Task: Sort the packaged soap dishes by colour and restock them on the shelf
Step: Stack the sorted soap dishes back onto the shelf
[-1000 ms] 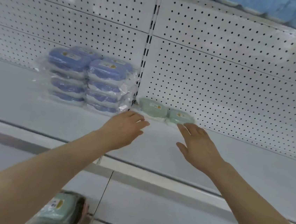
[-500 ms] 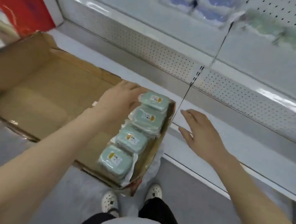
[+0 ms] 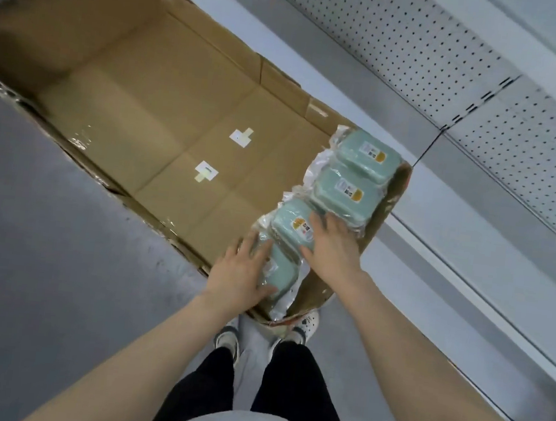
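Several green packaged soap dishes lie in a row along the right wall of an open cardboard box [image 3: 137, 99]. My left hand [image 3: 240, 275] wraps the nearest green dish [image 3: 282, 272], thumb on its near edge. My right hand [image 3: 332, 247] lies over the second green dish [image 3: 289, 223], fingers spread across its right side and thumb at its near edge. Two more green dishes [image 3: 340, 193] [image 3: 366, 152] sit farther along the row, untouched. Both held dishes still rest in the box. The upper shelf with the stocked dishes is out of view.
The box stands on a grey floor [image 3: 42, 254] with most of its bottom bare. To the right runs the white bottom shelf [image 3: 472, 237] below a perforated back panel [image 3: 423, 54]. My white shoes [image 3: 228, 339] stand just at the box's near corner.
My view dropped from the shelf with blue and green dishes to the box. Both hands came down from the shelf and now rest on the two nearest green dishes.
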Available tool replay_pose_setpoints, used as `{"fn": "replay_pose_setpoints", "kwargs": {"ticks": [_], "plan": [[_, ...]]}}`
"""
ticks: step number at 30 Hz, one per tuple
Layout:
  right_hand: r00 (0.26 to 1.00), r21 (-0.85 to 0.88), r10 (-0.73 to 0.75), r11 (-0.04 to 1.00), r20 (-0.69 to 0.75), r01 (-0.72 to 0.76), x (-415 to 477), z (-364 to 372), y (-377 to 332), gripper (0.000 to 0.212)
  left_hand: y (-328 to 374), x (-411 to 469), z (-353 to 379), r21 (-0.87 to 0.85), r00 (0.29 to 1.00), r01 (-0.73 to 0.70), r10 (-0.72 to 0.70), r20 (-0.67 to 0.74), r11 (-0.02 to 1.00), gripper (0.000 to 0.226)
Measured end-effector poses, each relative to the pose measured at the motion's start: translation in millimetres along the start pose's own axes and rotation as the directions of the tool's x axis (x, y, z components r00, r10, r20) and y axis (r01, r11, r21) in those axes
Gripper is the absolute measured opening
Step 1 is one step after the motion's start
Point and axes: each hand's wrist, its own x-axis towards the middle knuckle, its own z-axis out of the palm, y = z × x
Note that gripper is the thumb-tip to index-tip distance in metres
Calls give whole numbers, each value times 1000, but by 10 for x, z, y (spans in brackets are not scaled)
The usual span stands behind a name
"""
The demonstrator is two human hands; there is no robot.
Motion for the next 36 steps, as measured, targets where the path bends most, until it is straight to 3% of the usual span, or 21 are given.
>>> {"fn": "replay_pose_setpoints", "kwargs": {"ticks": [4, 7, 15, 21, 27, 29, 31, 33, 36], "plan": [[999, -53, 0, 999, 42, 2, 72, 100, -26, 83, 76, 174, 118, 15, 991, 40, -41, 128, 999, 111], [1000, -59, 9, 998, 12, -8, 72, 122, -56, 83, -127, 302, 36, 36, 992, 73, -76, 100, 997, 109], [999, -91, -38, 995, -18, 37, 186, 101, -378, 81, -1051, 727, -495, 41, 990, 132, -134, 46, 990, 86], [996, -103, -87, 991, -4, 86, 536, 43, -693, 79, -1366, 963, -638, 15, 992, 107, -108, 64, 994, 73], [998, -159, -51, 986, -20, 48, 781, -109, -537, 73, -1381, 1056, -685, -98, 995, 14, -24, -101, 995, 35], [999, -186, -44, 981, 15, 46, 783, -123, -550, 76, -1359, 1054, -658, -146, 991, 13, -33, -132, 989, 50], [999, -195, -22, 980, 40, 30, 775, -125, -634, 82, -1372, 1063, -598, -178, 986, 47, -74, -151, 983, 80], [999, -129, -9, 992, 53, 16, 744, -118, -747, 84, -1389, 1065, -562, -183, 981, 161, -178, -81, 970, 103], [998, -73, -50, 996, 34, 53, 706, -153, -854, 60, -1404, 1043, -592, -202, 944, 324, -331, 0, 924, 111]]}}
